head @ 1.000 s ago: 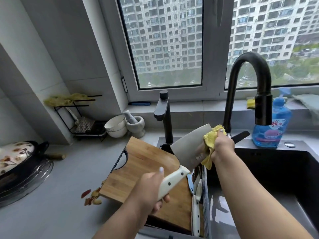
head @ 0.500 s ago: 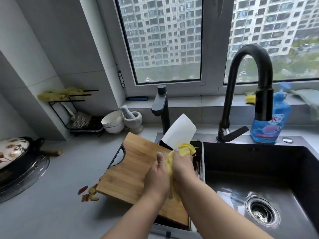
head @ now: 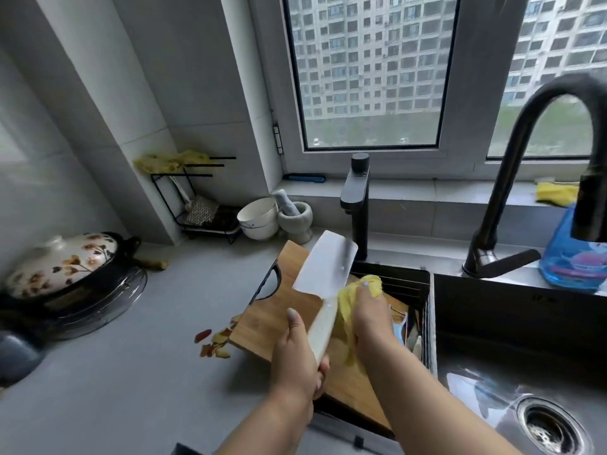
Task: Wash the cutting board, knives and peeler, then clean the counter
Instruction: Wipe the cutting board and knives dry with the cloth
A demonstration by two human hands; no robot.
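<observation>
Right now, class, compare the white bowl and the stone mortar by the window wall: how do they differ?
The white bowl is smooth, thin-walled and wide; the stone mortar is grey, speckled and thick-walled. The bowl is tipped toward the camera, while the mortar stands upright on a foot. The mortar holds a pestle; nothing shows inside the bowl. Both sit side by side on the grey counter.

A grey counter [head: 124,382] carries a wooden cutting board [head: 279,310], vegetable peelings [head: 213,343], and white bowls [head: 258,218].
</observation>
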